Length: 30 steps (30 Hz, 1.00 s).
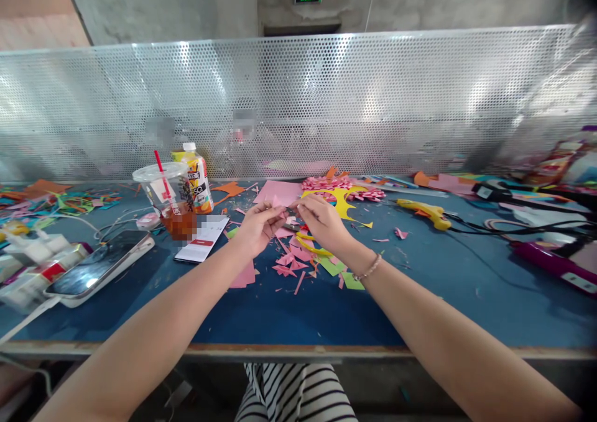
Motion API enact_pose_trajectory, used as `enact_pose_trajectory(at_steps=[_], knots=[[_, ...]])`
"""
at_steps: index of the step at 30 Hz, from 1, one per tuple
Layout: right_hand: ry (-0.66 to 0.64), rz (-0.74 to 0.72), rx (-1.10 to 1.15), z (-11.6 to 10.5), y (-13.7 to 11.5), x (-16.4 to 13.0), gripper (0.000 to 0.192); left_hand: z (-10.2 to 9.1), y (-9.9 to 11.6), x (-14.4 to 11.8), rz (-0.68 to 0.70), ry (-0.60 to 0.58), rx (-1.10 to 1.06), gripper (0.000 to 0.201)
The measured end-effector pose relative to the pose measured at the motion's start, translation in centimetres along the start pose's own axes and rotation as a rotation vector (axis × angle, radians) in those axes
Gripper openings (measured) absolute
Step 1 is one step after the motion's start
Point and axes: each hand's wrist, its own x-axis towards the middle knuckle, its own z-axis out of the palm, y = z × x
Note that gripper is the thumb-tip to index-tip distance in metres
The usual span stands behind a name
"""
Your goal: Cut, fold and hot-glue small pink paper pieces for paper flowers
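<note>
My left hand [255, 225] and my right hand [321, 219] meet over the blue table [289, 310], both pinching a small folded pink paper piece [283, 207] between the fingertips. Yellow-handled scissors [305, 243] lie on the table just under my right hand. Pink paper scraps [291, 263] and green scraps [342, 273] are scattered below the hands. A pink paper sheet [280, 192] lies just behind my fingers, beside a yellow cut-out [345, 203].
A plastic cup with a red straw [170, 201] and a bottle [198, 176] stand at the left, with a phone [100, 266] and a card [203, 238] nearby. A yellow glue gun [426, 212] and cables lie right. A perforated metal screen [298, 99] closes the back.
</note>
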Motion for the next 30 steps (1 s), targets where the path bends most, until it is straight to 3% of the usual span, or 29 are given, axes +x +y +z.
enact_pose_trajectory(at_steps=[9,14,18,30], knots=[[-0.033,-0.041,0.004,0.4,-0.2,-0.2,0.020,-0.1,-0.1,0.0,-0.014,-0.067,-0.006,0.015],[-0.068,-0.073,-0.006,0.5,-0.5,-0.1,0.021,0.0,-0.1,0.1,0.027,-0.055,0.026,0.013],[-0.062,-0.065,-0.019,0.4,-0.4,-0.1,0.020,-0.1,-0.1,-0.1,-0.025,-0.031,0.045,0.017],[-0.129,0.125,0.012,1.0,0.1,0.0,0.016,-0.6,-0.6,0.4,0.001,0.054,0.232,0.019]])
